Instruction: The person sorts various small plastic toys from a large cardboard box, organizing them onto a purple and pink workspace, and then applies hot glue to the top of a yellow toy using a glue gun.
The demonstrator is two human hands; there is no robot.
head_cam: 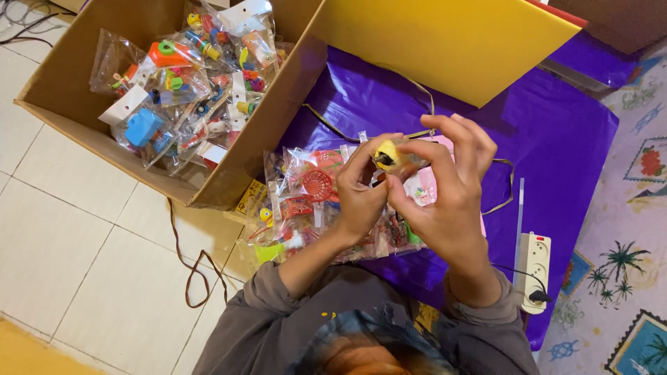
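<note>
At the far left, a cardboard box [69, 83] is sitting open, holding bagged plastic toys [187, 76] in a loose heap. Moving right, the left hand [361, 191] is pinching a small yellow toy [386, 154] in clear wrap, held up over a pile of toy packets [313, 191] that is lying on the purple sheet [556, 132]. The right hand [448, 184] is closing its fingertips on the same toy from the other side, its remaining fingers fanning out. Keeping both pinches near the wrap's edge would likely be steadying the work. A yellow board [451, 42] is leaning far behind; a white power strip [533, 267] is crowding the near right, leaving open room mostly on the sheet beyond.
</note>
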